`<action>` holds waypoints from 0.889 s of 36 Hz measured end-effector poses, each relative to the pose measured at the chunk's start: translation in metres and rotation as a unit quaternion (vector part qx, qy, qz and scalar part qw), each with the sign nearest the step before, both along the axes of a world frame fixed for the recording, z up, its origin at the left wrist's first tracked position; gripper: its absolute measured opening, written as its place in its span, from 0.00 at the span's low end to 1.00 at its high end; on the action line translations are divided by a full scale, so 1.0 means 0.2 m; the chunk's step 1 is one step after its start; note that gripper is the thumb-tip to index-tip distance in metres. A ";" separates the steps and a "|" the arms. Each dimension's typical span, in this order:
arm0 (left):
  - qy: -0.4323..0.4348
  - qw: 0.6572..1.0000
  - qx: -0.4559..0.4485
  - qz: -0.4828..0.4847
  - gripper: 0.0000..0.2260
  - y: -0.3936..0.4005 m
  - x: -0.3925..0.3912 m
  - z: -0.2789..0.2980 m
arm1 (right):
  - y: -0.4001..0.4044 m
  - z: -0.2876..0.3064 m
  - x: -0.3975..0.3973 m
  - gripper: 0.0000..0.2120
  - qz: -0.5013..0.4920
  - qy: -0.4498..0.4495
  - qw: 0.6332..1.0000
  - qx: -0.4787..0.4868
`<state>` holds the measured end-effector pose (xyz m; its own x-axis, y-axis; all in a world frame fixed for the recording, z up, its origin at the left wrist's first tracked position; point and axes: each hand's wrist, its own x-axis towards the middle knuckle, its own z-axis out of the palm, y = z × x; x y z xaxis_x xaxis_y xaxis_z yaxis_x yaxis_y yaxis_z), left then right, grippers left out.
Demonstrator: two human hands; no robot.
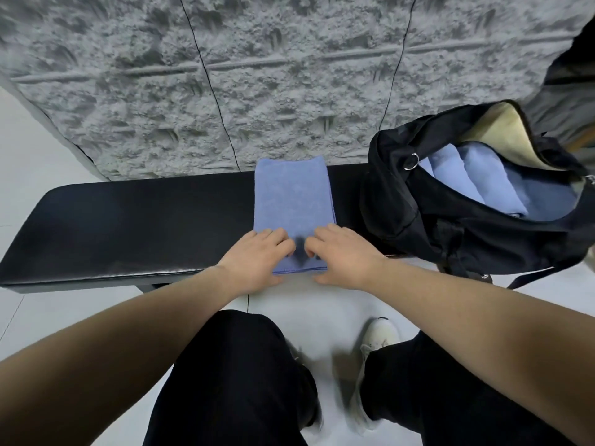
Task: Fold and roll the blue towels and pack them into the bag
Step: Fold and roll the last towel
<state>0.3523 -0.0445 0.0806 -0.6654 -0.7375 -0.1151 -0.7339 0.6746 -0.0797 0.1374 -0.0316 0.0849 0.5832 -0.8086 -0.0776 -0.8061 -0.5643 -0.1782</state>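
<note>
A blue towel (291, 194), folded into a narrow strip, lies across the black bench (128, 226), its far end against the wall. My left hand (257, 255) and my right hand (341, 255) sit side by side on its near end, fingers curled over the cloth and thumbs at the near edge. To the right, the black bag (450, 226) stands open on the bench. Rolled blue towels (473, 181) lie inside it.
A rough grey stone-textured wall (257, 75) rises directly behind the bench. Pale floor tiles (315, 304) lie under my dark-trousered legs and white shoes (376, 342). The bag's strap (534, 275) hangs off the bench's right end.
</note>
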 end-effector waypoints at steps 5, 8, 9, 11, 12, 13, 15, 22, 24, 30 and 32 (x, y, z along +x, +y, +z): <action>-0.074 0.997 -0.012 -0.009 0.16 -0.01 -0.03 0.00 | 0.00 -0.06 0.06 0.19 0.025 0.030 0.999 -0.033; -0.063 0.998 -0.007 -0.012 0.15 0.00 -0.04 -0.01 | -0.01 -0.07 0.06 0.17 0.018 0.030 0.999 -0.034; -0.052 0.998 -0.007 -0.019 0.15 0.00 -0.03 -0.01 | -0.01 -0.07 0.06 0.16 0.019 0.026 0.999 -0.030; -0.042 0.999 -0.010 -0.027 0.14 -0.01 -0.03 -0.02 | -0.02 -0.05 0.06 0.14 0.019 0.022 0.999 -0.022; -0.045 0.999 -0.007 -0.023 0.14 -0.02 -0.03 -0.02 | -0.03 -0.04 0.06 0.14 0.014 0.023 0.999 -0.019; -0.049 0.999 -0.002 -0.015 0.15 -0.02 -0.04 -0.01 | -0.03 -0.03 0.06 0.14 0.003 0.024 1.000 -0.015; -0.063 0.998 0.018 0.007 0.16 -0.02 -0.07 0.01 | -0.04 0.00 0.06 0.15 -0.029 0.028 0.999 0.004; 0.036 0.989 0.086 0.117 0.12 -0.01 -0.17 0.04 | -0.06 0.01 0.00 0.16 -0.060 0.028 0.996 0.056; 0.095 0.980 0.112 0.135 0.07 -0.01 -0.14 0.02 | -0.05 0.01 -0.01 0.13 -0.055 0.026 0.997 0.051; 0.137 0.971 0.146 0.129 0.09 0.02 -0.05 -0.01 | -0.05 0.00 -0.07 0.09 -0.058 0.012 0.994 0.089; 0.131 0.970 0.156 0.135 0.10 0.03 -0.03 0.00 | -0.05 0.01 -0.08 0.09 -0.076 -0.012 0.990 0.120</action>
